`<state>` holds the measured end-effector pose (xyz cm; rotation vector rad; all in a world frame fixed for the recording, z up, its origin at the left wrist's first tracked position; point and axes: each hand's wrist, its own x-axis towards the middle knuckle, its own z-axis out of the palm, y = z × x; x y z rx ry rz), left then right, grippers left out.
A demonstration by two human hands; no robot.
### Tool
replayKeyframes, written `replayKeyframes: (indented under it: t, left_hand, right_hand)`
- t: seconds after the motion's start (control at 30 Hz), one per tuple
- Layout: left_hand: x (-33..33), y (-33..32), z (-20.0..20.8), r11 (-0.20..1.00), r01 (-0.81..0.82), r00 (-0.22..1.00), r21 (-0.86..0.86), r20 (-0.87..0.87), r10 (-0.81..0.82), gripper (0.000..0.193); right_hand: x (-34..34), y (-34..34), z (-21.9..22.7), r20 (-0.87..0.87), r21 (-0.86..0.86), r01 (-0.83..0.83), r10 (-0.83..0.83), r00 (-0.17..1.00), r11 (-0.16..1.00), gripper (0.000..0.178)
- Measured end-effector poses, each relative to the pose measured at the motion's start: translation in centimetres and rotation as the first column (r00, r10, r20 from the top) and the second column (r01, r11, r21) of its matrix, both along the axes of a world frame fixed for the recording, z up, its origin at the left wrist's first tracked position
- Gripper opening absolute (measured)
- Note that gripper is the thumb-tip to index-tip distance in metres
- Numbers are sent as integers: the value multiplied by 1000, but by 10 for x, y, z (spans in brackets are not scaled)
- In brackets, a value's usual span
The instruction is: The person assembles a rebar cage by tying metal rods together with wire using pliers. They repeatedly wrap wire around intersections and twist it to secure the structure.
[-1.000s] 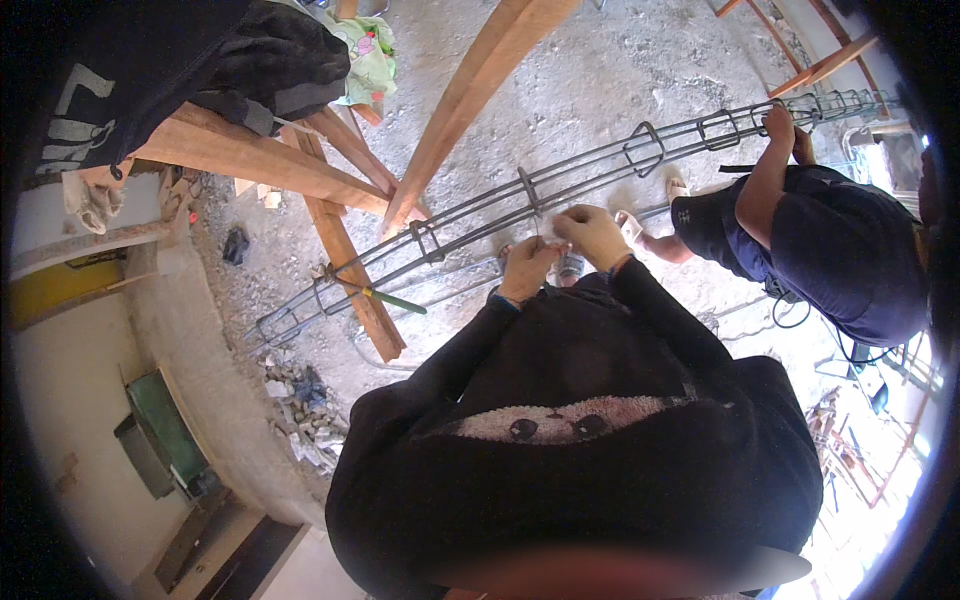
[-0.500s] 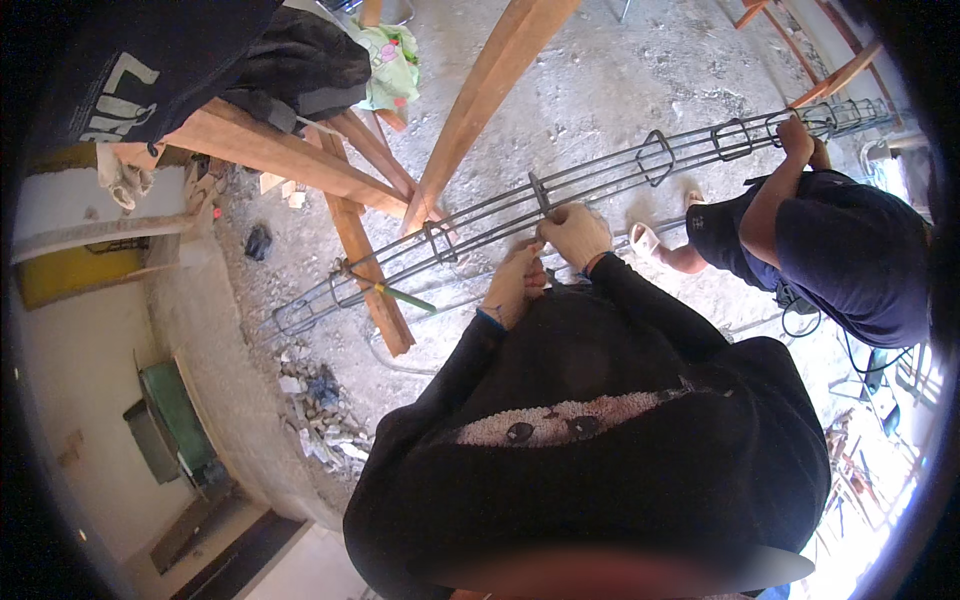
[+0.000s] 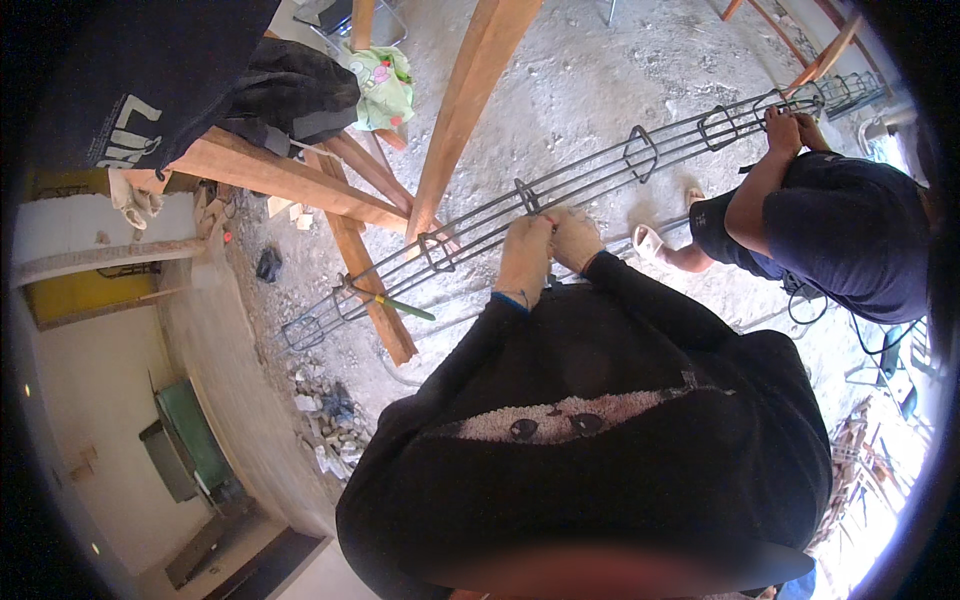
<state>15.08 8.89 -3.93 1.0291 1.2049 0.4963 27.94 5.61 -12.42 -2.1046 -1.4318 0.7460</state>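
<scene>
A long cage of steel reinforcing bars [image 3: 478, 232] with square stirrups runs slantwise across the view, from low left to upper right. Both my hands wear off-white knit gloves and meet at its near side, just below one stirrup [image 3: 526, 194]. My left hand [image 3: 524, 258] has its fingers closed, pressed against the other hand's fingertips. Bent over in a pinch, my right hand [image 3: 575, 240] sits at the nearest bar. Whatever the fingers hold is hidden by the gloves. Another stirrup [image 3: 436, 252] stands on the bars to the left.
A co-worker [image 3: 845, 220] in dark clothes has both hands on the cage's right part. Wooden beams [image 3: 470, 110] rise beyond the cage; one post [image 3: 375, 295] crosses under it beside a green-handled tool [image 3: 405, 307]. Rubble [image 3: 325, 420] lies lower left. Dark cloth [image 3: 295, 90] hangs upper left.
My left hand has risen to meet the right one. The stirrup above them now shows more of its square outline. The co-worker's hands have shifted slightly left along the cage.
</scene>
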Motion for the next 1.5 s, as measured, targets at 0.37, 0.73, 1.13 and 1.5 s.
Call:
replayKeyframes:
  t: [0.37, 0.73, 1.13, 1.5]
  left_hand:
    - [-15, -10, 5, 941, -21, 967, -337, 231, 104, 31]
    - [-85, -32, -113, 992, -111, 932, 65, 354, 81, 38]
    - [-141, -94, -290, 128, 8, 166, -992, 128, 978, 78]
    - [-43, -16, -116, 954, -42, 998, 297, 65, 24, 38]
  right_hand:
    - [26, -2, 35, -894, -448, -170, -436, 102, 878, 40]
    - [0, -2, 46, -821, -479, -155, -504, -269, 864, 12]
    - [3, -8, 51, -899, -371, -104, -329, 288, 923, 28]
    - [5, -7, 54, -679, -181, -46, -91, 729, 982, 27]
